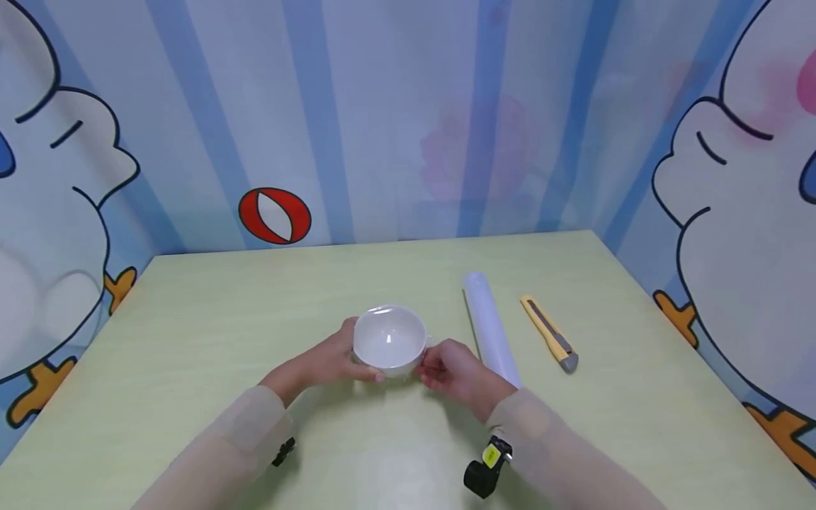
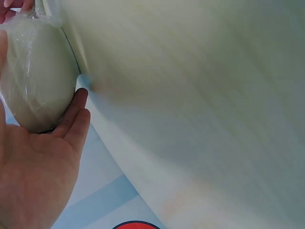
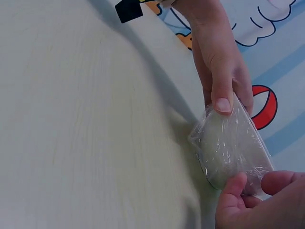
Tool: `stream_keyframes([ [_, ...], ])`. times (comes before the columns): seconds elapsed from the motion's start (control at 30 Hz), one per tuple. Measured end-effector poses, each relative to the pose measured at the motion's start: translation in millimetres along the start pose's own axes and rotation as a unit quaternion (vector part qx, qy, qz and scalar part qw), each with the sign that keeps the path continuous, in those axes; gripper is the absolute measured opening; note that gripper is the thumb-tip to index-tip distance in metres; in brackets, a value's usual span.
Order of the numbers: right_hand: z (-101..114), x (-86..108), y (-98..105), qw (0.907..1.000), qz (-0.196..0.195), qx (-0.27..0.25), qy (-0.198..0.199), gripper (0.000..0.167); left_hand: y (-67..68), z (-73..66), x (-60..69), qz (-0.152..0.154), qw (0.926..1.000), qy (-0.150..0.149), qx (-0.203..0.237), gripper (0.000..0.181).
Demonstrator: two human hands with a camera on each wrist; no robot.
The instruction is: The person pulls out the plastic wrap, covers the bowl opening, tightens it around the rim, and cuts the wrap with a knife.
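Note:
A white bowl (image 1: 390, 340) is held up over the table, its inside facing the head camera. Clear plastic wrap (image 3: 224, 148) clings around it, wrinkled over the outside in both wrist views. My left hand (image 1: 331, 358) grips the bowl from its left side, thumb at the near side and fingers behind. At the bowl's right edge, my right hand (image 1: 455, 372) has curled fingers and pinches the wrap; the right wrist view shows its fingertips (image 3: 237, 183) against the film. The exact pinch is partly hidden.
A pale roll (image 1: 491, 326) lies on the light green table (image 1: 242, 304), just beyond my right hand. Farther right is a yellow utility knife (image 1: 550, 334) with a grey end. Printed cartoon walls (image 1: 395, 127) stand at the back and both sides.

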State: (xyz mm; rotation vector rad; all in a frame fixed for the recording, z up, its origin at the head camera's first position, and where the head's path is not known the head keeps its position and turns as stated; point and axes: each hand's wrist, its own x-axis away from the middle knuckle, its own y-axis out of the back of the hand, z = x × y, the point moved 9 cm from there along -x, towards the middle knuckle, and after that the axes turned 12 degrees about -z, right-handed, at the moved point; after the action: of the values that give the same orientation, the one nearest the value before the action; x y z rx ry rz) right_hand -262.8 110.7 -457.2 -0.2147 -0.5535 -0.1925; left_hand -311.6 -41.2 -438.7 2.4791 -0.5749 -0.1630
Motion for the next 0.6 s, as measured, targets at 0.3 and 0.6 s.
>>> stream_keyframes([
  [0.3, -2.3, 1.5, -1.7, 0.9992, 0.021, 0.023, 0.024, 0.018, 1.7, 5.1, 7.1, -0.012, 0.9991, 0.037, -0.018, 0.12],
  [0.6, 12.6, 9.4, 13.8, 0.9769, 0.018, 0.202, 0.067, 0.045, 12.2, 5.1, 11.4, -0.022, 0.9974, 0.049, -0.049, 0.119],
])
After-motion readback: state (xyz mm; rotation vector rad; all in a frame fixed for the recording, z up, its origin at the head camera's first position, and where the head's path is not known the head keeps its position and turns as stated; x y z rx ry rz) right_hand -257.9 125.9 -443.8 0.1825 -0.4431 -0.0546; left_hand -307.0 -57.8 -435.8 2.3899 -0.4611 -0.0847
